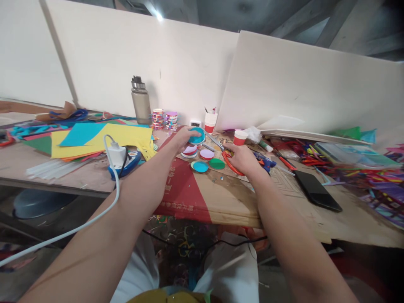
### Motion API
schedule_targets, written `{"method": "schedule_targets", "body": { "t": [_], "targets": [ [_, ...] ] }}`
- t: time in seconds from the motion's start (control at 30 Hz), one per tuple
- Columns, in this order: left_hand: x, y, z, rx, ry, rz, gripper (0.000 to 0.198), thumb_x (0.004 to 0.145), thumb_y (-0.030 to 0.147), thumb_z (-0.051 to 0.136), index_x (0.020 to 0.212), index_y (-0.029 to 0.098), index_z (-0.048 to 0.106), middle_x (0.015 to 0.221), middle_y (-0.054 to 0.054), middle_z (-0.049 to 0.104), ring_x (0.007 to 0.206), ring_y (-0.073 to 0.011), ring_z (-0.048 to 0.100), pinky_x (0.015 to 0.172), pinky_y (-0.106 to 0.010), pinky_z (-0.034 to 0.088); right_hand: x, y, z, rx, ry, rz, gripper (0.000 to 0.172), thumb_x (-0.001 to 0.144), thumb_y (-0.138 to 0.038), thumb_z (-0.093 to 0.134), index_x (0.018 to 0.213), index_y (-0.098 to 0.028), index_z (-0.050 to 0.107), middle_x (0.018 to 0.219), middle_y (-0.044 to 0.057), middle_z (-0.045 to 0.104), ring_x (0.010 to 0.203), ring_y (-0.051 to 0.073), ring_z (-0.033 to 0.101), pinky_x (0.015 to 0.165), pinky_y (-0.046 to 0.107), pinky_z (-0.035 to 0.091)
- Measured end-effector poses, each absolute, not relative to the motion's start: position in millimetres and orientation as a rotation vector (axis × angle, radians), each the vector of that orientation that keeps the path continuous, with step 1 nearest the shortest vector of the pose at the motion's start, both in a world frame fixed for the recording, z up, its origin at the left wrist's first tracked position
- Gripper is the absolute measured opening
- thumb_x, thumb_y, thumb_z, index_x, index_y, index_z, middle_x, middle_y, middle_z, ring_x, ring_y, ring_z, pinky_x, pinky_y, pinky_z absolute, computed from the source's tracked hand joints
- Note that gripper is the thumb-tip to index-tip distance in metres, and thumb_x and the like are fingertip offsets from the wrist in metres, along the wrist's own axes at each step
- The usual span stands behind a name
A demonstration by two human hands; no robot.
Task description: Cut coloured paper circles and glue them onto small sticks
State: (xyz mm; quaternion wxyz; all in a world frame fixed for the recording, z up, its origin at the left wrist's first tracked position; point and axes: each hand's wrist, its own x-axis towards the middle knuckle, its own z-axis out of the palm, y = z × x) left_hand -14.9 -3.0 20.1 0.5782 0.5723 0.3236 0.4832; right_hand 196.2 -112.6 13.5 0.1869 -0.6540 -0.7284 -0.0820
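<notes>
My left hand (pixel 184 138) reaches forward over the cardboard-covered table and pinches a teal paper disc (pixel 197 136) at its left edge. My right hand (pixel 237 158) is closed around the red handles of a pair of scissors (pixel 226 156), whose blades point toward the teal disc. Just in front of my hands lie more cut paper circles: pink and purple ones (pixel 190 150), a pink one (pixel 207 154), a teal one (pixel 200 166) and a green one (pixel 217 163).
A red-and-white paper cup (pixel 240 137) stands beside my right hand, another (pixel 210 122) behind. A grey bottle (pixel 140 101), stacked tape rolls (pixel 164 119), coloured paper sheets (pixel 104 136), a charger on a power strip (pixel 121 160), a black phone (pixel 317 190) and pipe cleaners (pixel 331 162) crowd the table.
</notes>
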Motion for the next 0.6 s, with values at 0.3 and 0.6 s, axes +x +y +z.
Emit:
{"method": "schedule_targets", "body": {
  "t": [0.3, 0.6],
  "targets": [
    [-13.0, -1.0, 19.2, 1.324, 0.704, 1.128, 0.019, 0.055, 0.013, 0.075, 0.068, 0.012, 0.062, 0.056, 0.002, 0.058, 0.049, -0.0086, 0.053, 0.047, -0.02, 0.045, 191.2, -114.5, 15.5, -1.959, -2.044, -0.362, 0.049, 0.089, -0.029, 0.052, 0.137, -0.027, 0.062, 0.116, 0.012, 0.074, 0.104, 0.028, 0.069, 0.081, 0.032, 0.051],
    [-11.4, -5.8, 22.7, 1.246, 0.689, 1.157, 0.025, 0.055, 0.02, 0.079, 0.065, 0.014, 0.057, 0.057, 0.002, 0.059, 0.048, -0.009, 0.053, 0.039, -0.019, 0.041, 188.9, -114.7, 14.5, -1.961, -2.043, -0.42, 0.047, 0.09, -0.03, 0.051, 0.136, -0.026, 0.063, 0.112, 0.013, 0.075, 0.101, 0.029, 0.069, 0.079, 0.032, 0.049]
  ]
}}
